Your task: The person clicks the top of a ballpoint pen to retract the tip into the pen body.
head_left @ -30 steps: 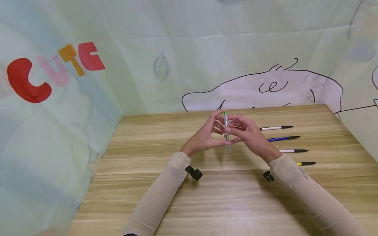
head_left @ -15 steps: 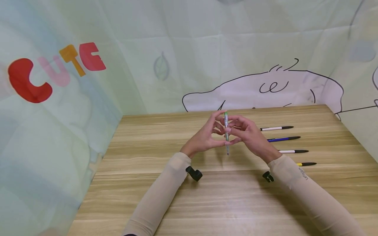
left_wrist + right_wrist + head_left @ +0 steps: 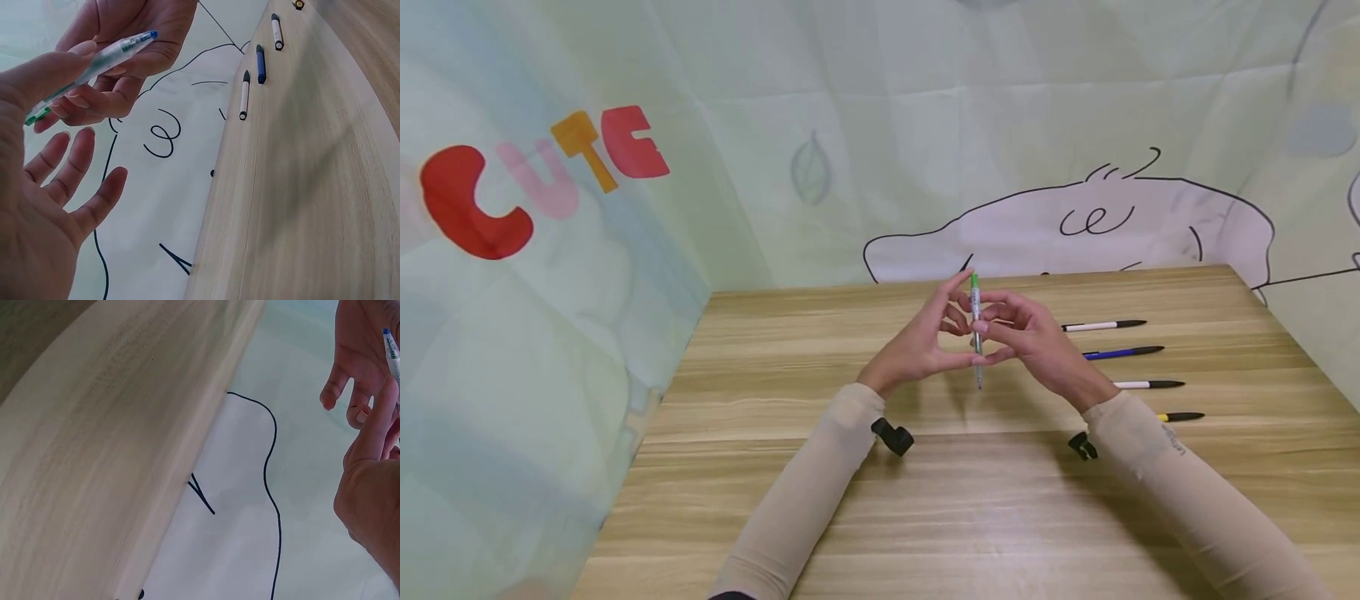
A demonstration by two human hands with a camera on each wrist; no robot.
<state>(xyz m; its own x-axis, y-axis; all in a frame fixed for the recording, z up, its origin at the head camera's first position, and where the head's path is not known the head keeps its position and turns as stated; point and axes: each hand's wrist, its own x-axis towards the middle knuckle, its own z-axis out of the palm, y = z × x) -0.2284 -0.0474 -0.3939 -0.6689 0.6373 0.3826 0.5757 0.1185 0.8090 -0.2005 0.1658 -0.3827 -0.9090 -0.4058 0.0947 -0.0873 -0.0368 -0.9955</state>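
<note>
A slim clear-barrelled pen [image 3: 976, 298] with a green end stands almost upright in the air between both hands. Its blue tip points down in the head view. My right hand [image 3: 1039, 348] pinches the barrel between thumb and fingers. With its index finger at the green end and its thumb against the lower barrel, my left hand [image 3: 913, 346] holds the same pen; its other fingers spread loosely behind. In the left wrist view the pen [image 3: 119, 56] slants across the thumb. Only part of the pen [image 3: 392, 353] shows at the right wrist view's edge.
Several pens lie in a column on the wooden table [image 3: 820, 492], right of the hands: a white pen [image 3: 1105, 325], a blue pen [image 3: 1123, 352], another white pen [image 3: 1150, 384] and a yellow pen [image 3: 1183, 416]. My right arm partly covers them. A printed cloth [image 3: 850, 167] hangs behind the table.
The pen's green end and my left index finger have risen slightly, and more of the green shows. Both hands otherwise keep nearly the same place and hold.
</note>
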